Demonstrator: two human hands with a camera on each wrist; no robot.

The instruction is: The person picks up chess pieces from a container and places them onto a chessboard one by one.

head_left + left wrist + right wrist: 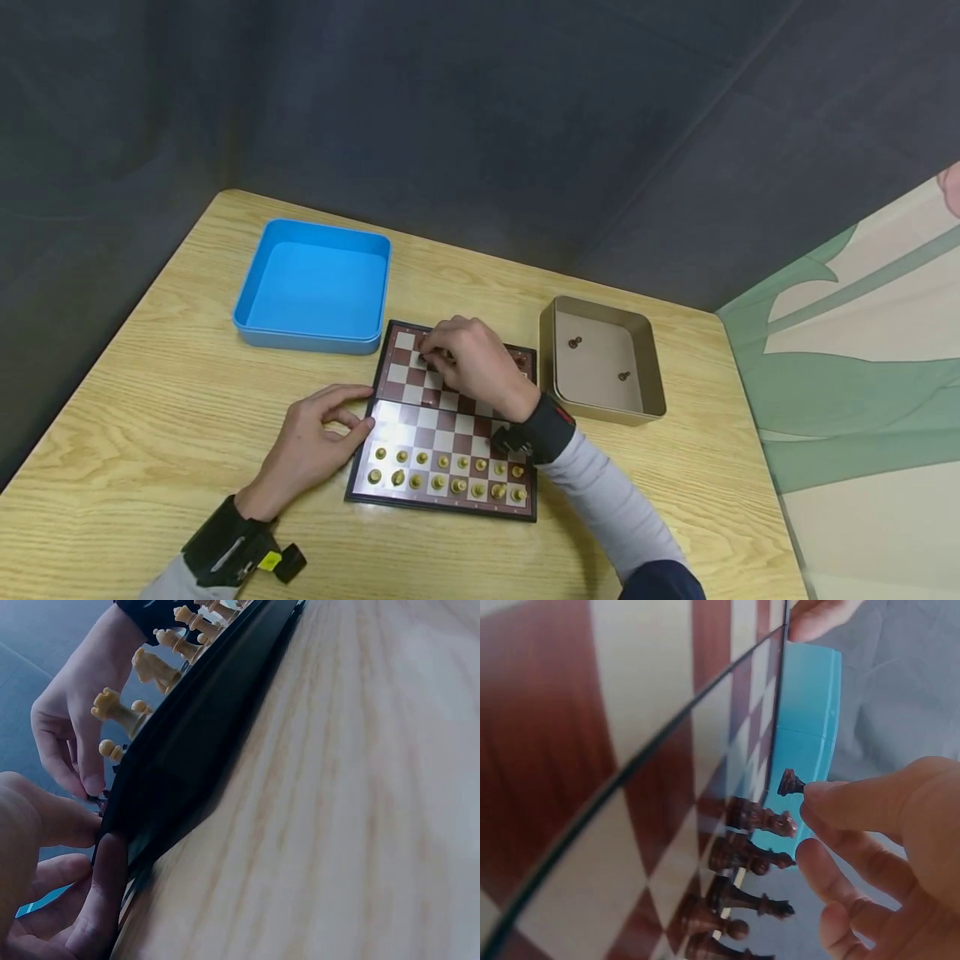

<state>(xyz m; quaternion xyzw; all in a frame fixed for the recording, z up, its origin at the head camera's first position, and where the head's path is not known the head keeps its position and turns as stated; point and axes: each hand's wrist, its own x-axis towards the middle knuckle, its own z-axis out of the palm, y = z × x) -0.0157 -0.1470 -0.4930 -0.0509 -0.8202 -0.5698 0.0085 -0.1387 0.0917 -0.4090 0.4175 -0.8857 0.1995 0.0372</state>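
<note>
My right hand [476,362] is over the far left of a folding chessboard [405,412]. Between its thumb and index finger it pinches a small dark brown chess pawn [789,782], base toward the board and apart from it in the right wrist view. Dark pieces [761,817] stand on the far rows, partly hidden by that hand in the head view. At the board's left edge, my left hand [311,437] touches the rim with thumb and index fingertips spread apart. Two rows of yellowish pieces [459,486] stand on the near side.
A blue tray [311,342] lies on the wooden table [187,367], beyond the board to the left. To the right, a beige box [607,412] contains two dark pawns [574,342]. Dark cloth [487,125] hangs behind the table's far edge.
</note>
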